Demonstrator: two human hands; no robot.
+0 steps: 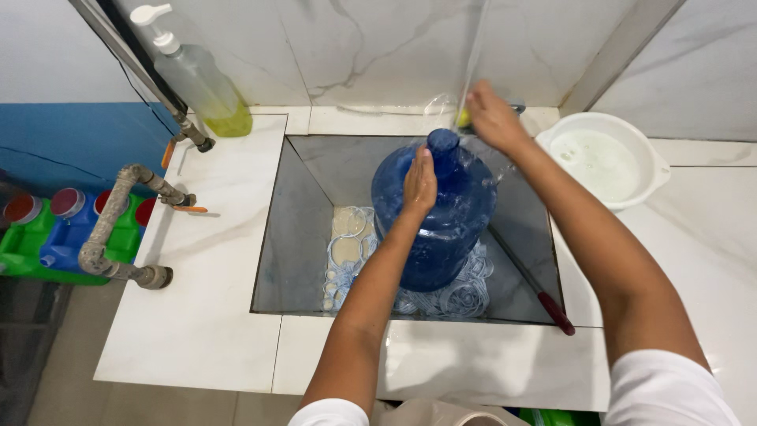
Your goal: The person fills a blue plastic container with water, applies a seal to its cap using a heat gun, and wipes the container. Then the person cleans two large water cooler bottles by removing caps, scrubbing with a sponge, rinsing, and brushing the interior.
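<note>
**Standing in the sink: one blue water jug, two hands on or above it**

Standing upright in the sunken grey sink (303,237), a large blue water jug (441,229) rests on a pale openwork mat (347,248), its neck uppermost.

Left hand (420,181): laid flat on the jug's shoulder, fingers straight and close together, tips pointing up beside the neck. Nothing is gripped; the palm presses on the blue plastic.

Right hand (493,118): beyond the jug's neck, near the back wall, fingers curled around something yellow-green (464,118) that barely shows. What that item is cannot be told. A thin stream of water (473,55) drops to these fingers from above.

Right of the right-hand fingers: a white basin (643,142) holding cloudy liquid, on the marble counter (205,315).

Far left of the left-hand fingers: a pump bottle (201,83) with yellow-green liquid, leaning in the corner, and grey pipework (110,229) with valves.

Below and right of both hands: a dark rod with a red handle (552,308), slanting across the sink's right wall.

Far left edge: a green crate (20,248) with red-capped containers.
</note>
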